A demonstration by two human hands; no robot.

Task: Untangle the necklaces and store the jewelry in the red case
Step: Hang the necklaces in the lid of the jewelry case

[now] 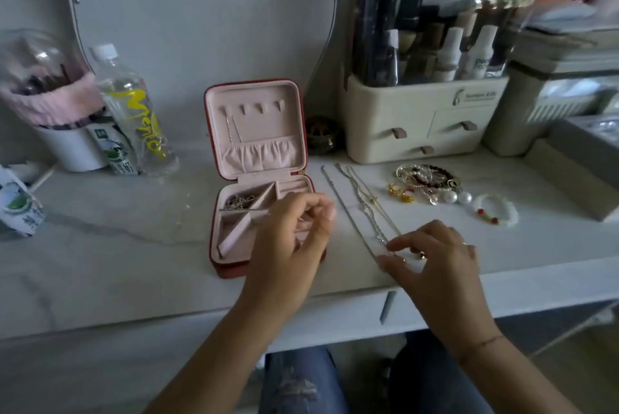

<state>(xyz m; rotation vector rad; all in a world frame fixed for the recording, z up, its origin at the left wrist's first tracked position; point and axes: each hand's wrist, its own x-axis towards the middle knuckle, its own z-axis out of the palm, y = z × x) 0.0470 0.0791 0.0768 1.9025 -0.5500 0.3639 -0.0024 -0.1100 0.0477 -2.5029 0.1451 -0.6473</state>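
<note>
Head view: the red case [259, 179] is standing open on the tabletop [117, 219], lid propped upright so its hooks are facing the person. One fine chain [231, 129] is hanging from a hook, and a silver cluster [239, 201] is lying in the back-left compartment.

The necklaces [363, 206] are lying just right of the case, drawn out in near-parallel lines. Judgement: they are being kept straight so that strands can be told apart and lifted singly.

The right grip [438, 263] is pinching their near ends between thumb and forefinger, other fingers spread. The left grip [291, 232] is hovering over the case's base with fingers curled; I cannot tell whether anything thin is being held.

The heap of bracelets and earrings [425, 180] and the white bead bracelet [496, 210] are waiting farther right, near the cosmetics organiser [422, 122], apart from the chains.

Judgement: storing is partly done, and chains are going in one at a time.
</note>
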